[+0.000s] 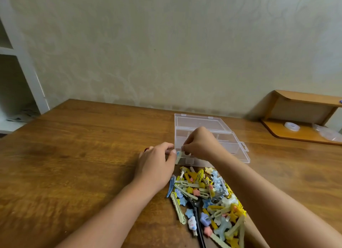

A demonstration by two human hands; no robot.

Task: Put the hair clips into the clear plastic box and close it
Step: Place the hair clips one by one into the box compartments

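My two bare hands meet over a wooden bench [83, 155], just at the near left corner of a clear plastic box [229, 142]. The box stands open toward the far edge of the bench, right of the middle, its lid [199, 121] laid back flat behind it and dividers showing faintly inside. My left hand [157, 162] is curled, thumb and fingers pinching a pale yellow-green hair clip with a blue spot [178, 156] that hangs against the box's near wall. My right hand [200, 143] reaches across the box's open top, its fingers bent and pinching at the upper end of that same clip. Between my forearms, toward the near edge of the bench, lies a heap of hair clips [209, 197] in yellow, pale green, blue, pink and white, many shaped as stars; a black clip [199, 222] runs through it. At the far right corner sits a small wooden shelf [303, 131] holding a roll of clear tape [292, 126].
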